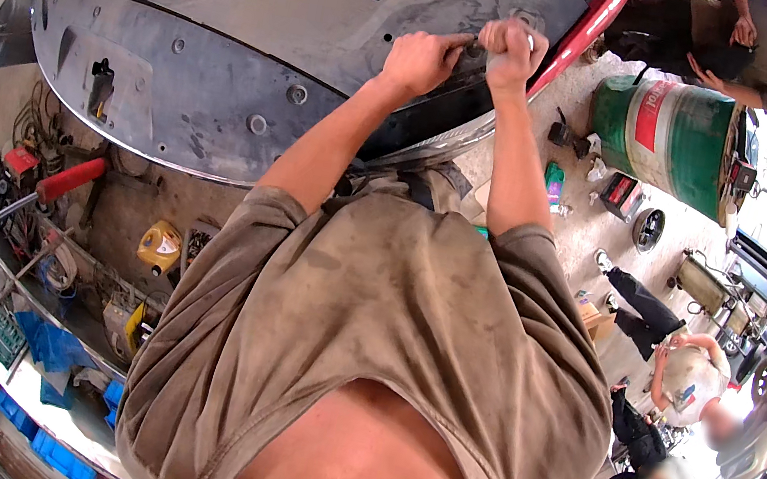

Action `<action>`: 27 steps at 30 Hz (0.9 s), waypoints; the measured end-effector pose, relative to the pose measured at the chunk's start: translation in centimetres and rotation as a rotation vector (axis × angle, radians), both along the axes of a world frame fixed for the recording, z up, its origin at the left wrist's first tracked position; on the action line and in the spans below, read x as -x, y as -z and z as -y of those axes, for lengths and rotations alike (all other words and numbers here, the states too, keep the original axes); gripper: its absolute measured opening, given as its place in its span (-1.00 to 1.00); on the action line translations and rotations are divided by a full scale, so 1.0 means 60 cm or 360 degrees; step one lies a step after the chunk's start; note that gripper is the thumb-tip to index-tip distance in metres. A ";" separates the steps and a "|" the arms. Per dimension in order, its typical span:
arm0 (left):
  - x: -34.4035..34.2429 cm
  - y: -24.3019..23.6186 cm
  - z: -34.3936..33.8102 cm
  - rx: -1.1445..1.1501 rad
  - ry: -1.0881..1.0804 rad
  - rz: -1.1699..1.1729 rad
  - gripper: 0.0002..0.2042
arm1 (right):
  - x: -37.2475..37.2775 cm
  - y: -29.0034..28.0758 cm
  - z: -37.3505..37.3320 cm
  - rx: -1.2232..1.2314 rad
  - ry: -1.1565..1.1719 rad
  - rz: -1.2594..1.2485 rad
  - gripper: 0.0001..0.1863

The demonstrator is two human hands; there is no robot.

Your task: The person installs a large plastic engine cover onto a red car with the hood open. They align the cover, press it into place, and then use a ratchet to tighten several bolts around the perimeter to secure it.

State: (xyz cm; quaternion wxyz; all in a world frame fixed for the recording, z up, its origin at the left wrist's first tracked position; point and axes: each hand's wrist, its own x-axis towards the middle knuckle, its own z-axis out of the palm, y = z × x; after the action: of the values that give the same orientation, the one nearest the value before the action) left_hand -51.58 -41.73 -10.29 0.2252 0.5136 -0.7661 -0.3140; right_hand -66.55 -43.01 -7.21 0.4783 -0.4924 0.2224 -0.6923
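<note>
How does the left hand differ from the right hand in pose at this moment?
The left hand lies against the grey panel, knuckles up, fingers bent at the dark gap; the right hand is a closed fist around a small metal tool. The left hand sits lower and further left, the right higher, near the red edge. Both are bare and work at one spot, nearly touching.

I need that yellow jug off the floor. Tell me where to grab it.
Take the yellow jug by its top handle, coming from above: it looks upright beside the cluttered bench, so the top is its freest side. The handle's exact shape is too small to make out.
</note>
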 end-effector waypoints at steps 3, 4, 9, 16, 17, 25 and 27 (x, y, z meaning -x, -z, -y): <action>-0.006 -0.003 0.000 -0.0001 -0.0021 -0.0142 -0.76 | -0.002 0.017 0.010 -0.0249 0.0181 0.0091 -0.58; -0.008 -0.003 -0.001 -0.0006 -0.0027 -0.0210 -0.76 | -0.001 0.017 0.010 -0.0282 0.0248 0.0141 -0.55; -0.016 0.005 -0.005 -0.0120 -0.0079 -0.0528 -0.75 | 0.007 -0.028 -0.012 -0.0552 0.0223 -0.0011 -0.62; -0.023 0.017 0.017 -0.0560 -0.0136 -0.1252 -0.73 | -0.061 -0.064 -0.043 -0.0856 0.0087 -0.1607 -0.67; -0.025 0.016 0.020 -0.0784 -0.0182 -0.1304 -0.74 | -0.065 -0.060 -0.041 -0.0822 0.0108 -0.1552 -0.70; -0.045 0.013 0.040 -0.1100 -0.0325 -0.1765 -0.67 | -0.082 -0.034 -0.027 -0.0823 0.0011 -0.1489 -0.65; -0.055 0.021 0.047 -0.1205 -0.0322 -0.1912 -0.66 | -0.092 -0.033 -0.030 -0.0745 0.0071 -0.1542 -0.59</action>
State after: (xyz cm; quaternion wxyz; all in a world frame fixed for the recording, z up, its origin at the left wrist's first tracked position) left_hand -48.29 -44.52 -11.52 0.4424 0.3634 -0.2969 -0.7643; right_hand -61.02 -41.20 -5.23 0.4030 -0.6310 0.5763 -0.3276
